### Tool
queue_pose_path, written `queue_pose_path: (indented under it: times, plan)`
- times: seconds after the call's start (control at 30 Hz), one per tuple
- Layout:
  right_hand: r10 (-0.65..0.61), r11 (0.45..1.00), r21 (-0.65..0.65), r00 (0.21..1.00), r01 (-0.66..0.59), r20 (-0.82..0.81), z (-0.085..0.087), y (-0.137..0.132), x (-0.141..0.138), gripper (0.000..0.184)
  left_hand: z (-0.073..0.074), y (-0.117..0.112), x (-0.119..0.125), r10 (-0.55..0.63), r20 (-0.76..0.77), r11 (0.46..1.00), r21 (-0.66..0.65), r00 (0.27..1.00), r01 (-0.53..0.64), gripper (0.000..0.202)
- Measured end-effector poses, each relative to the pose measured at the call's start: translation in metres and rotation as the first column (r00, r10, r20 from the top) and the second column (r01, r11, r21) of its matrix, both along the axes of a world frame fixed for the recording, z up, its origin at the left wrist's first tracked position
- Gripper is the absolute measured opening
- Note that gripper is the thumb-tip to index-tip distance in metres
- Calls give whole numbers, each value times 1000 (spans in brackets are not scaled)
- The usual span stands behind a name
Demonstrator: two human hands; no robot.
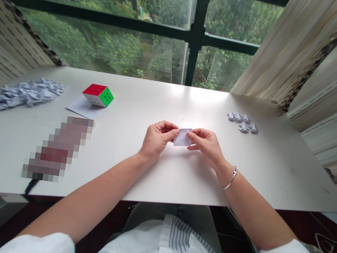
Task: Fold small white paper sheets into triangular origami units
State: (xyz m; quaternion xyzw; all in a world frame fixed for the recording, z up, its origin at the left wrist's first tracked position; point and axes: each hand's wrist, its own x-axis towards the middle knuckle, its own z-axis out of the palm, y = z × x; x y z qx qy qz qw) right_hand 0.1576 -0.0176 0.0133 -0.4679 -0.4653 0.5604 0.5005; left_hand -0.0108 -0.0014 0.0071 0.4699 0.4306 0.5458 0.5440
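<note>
Near the middle of the white table [136, 172], both hands meet on a small white paper [182, 138]. The left hand [157, 139] pinches its left edge between thumb and curled fingers. The right hand [206, 147] grips the right edge the same way, fingers drawn in narrow. The paper sits just above the tabletop; whether it touches the surface cannot be told. It looks folded, perhaps once, but the creases are too small to make out. A silver bracelet [231, 178] circles the right wrist.

At ten o'clock from the hands, a colour cube [98, 95] rests on a flat white sheet [79, 108], red face up and green face toward the camera. Farther out at nine to ten o'clock lies a heap of folded paper pieces [24, 92]. At two o'clock, well apart from the hands, is a small cluster of folded pieces [243, 123]. At eight o'clock a blurred-out patch [57, 148] hides whatever lies there. The lower frame cuts off both sleeves.
</note>
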Motion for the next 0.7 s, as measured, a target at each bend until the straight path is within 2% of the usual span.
queue_pose_path:
  times: [0.1,0.23,0.47,0.63,0.7]
  plan:
    - [43,999,-30,999,-43,0,0,0,0,37,1,0,0,18,-23,1000,13,1000,-17,31]
    - [30,999,-27,999,-31,-32,0,3,2,36,3,-2,0,9,-8,1000,-8,1000,-9,30]
    - [99,995,-21,995,-99,33,-1,0,2,32,1,-2,-4,-164,-111,986,-34,980,161,29]
    - [139,983,-128,989,-131,59,4,-1,1,30,-2,1,-4,-95,-66,995,-2,993,95,29]
    - [144,983,-123,987,-135,68,5,-1,4,27,-2,2,-5,-80,-49,997,14,996,81,29]
